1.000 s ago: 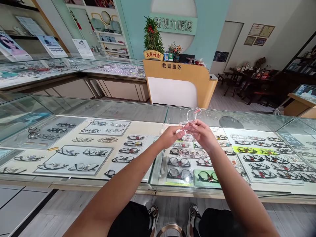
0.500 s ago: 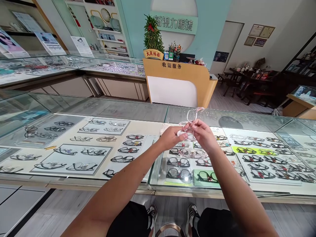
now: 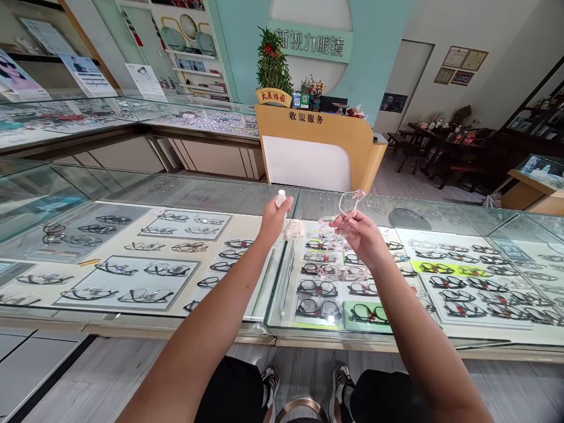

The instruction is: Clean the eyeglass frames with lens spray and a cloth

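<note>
My left hand [image 3: 274,220] is closed around a small white bottle [image 3: 281,197], whose top sticks up past the fingers; the rest is hidden. To its right, my right hand [image 3: 361,233] pinches a pair of glasses [image 3: 350,202] with a clear, pinkish frame, held up above the glass counter. One lens rim of the glasses rises over the fingers, and part of the frame is covered by them. Between the two hands a crumpled beige cloth [image 3: 294,229] lies on the counter top.
Beneath the hands runs a glass display counter [image 3: 282,320] with rows of spectacles inside. A yellow pencil-like stick [image 3: 90,262] shows at the left. Beyond stands a wooden cashier desk [image 3: 370,153] with a potted plant [image 3: 272,61]. A round stool [image 3: 302,405] is at my feet.
My left hand has moved left and slightly up, away from the glasses, with the white bottle in it. The cloth shows more fully. My right hand stays nearly in place with the glasses.
</note>
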A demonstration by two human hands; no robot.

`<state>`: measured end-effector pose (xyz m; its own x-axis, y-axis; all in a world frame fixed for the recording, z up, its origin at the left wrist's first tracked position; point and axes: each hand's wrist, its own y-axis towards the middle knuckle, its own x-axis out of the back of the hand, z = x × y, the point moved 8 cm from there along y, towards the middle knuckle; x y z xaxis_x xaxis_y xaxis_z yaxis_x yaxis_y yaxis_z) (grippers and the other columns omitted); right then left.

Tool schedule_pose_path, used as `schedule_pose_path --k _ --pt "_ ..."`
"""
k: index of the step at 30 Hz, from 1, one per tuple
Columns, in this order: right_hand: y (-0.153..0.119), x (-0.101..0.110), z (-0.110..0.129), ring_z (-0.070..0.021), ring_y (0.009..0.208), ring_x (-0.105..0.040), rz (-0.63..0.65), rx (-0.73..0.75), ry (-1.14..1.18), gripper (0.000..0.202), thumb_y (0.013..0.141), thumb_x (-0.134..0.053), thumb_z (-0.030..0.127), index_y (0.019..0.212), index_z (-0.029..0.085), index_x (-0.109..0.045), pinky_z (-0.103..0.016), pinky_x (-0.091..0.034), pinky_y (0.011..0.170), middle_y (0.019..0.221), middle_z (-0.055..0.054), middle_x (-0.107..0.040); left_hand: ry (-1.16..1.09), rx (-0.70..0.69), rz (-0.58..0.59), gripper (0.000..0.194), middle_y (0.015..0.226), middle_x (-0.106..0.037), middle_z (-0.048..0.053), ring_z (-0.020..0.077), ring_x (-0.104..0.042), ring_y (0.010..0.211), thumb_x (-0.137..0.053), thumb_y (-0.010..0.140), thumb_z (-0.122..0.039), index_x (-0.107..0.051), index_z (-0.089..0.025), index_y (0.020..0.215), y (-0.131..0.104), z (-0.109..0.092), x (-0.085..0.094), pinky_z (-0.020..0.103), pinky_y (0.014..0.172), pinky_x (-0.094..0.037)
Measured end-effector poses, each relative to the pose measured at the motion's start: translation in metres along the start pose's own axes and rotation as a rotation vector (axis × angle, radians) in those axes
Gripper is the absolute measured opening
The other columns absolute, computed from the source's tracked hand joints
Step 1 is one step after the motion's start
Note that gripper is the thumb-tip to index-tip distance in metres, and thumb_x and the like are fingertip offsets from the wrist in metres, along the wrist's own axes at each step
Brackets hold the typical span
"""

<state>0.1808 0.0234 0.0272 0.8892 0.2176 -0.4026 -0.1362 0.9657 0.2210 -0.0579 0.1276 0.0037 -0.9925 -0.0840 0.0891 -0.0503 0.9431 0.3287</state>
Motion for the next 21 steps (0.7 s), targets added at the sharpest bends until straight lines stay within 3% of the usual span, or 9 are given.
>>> schedule_pose_path --k 4,9,17,19,21 --pt "0.000 -0.001 -0.001 -0.0248 0.102 -0.076 0.021 -0.026 0.003 0.029 0.085 -0.088 0.043 0.088 0.027 -0.064 -0.039 -0.060 0.089 0.099 -0.005 -0.079 0.136 0.213 -0.217 0.018 0.084 -0.057 0.000 0.0166 -0.049 0.073 -0.063 0.086 -0.036 -0.057 -0.023 0.097 0.017 0.046 0.036 0.031 0.069 -0.040" --pt "-0.001 -0.002 0.000 -0.0233 0.098 -0.076 0.083 -0.028 0.037 0.028 0.083 -0.089 0.043 0.088 0.026 -0.067 -0.036 -0.060 0.085 0.097 -0.005 -0.078 0.250 0.241 -0.278 0.019 0.094 -0.064 0.002 0.0184 -0.057 0.081 -0.063 0.092 -0.036 -0.060 -0.022 0.105 0.021 0.072 0.054 0.031 0.073 -0.042" --pt "-0.005 -0.009 0.002 -0.0252 0.095 -0.077 0.173 -0.053 0.026 0.032 0.081 -0.089 0.046 0.090 0.026 -0.066 -0.040 -0.061 0.084 0.095 -0.005 -0.077 0.389 0.243 -0.271 0.022 0.098 -0.069 0.005 0.0246 -0.066 0.095 -0.071 0.092 -0.036 -0.059 -0.022 0.104 0.021 0.080 0.057 0.036 0.086 -0.047" --pt "-0.005 -0.010 0.002 -0.0246 0.095 -0.077 0.179 -0.048 0.036 0.031 0.082 -0.089 0.045 0.090 0.026 -0.066 -0.039 -0.061 0.083 0.095 -0.005 -0.077 0.410 0.249 -0.287 0.032 0.108 -0.070 0.007 0.0262 -0.066 0.103 -0.076 0.089 -0.037 -0.057 -0.022 0.111 0.018 0.075 0.056 0.038 0.092 -0.048" --pt "-0.005 -0.011 0.002 -0.0241 0.095 -0.077 0.188 -0.046 0.049 0.030 0.083 -0.089 0.044 0.091 0.026 -0.067 -0.038 -0.061 0.083 0.095 -0.004 -0.077 0.476 0.171 -0.401 0.050 0.129 -0.065 0.014 0.0307 -0.061 0.121 -0.081 0.086 -0.038 -0.053 -0.019 0.123 0.011 0.055 0.060 0.044 0.104 -0.044"
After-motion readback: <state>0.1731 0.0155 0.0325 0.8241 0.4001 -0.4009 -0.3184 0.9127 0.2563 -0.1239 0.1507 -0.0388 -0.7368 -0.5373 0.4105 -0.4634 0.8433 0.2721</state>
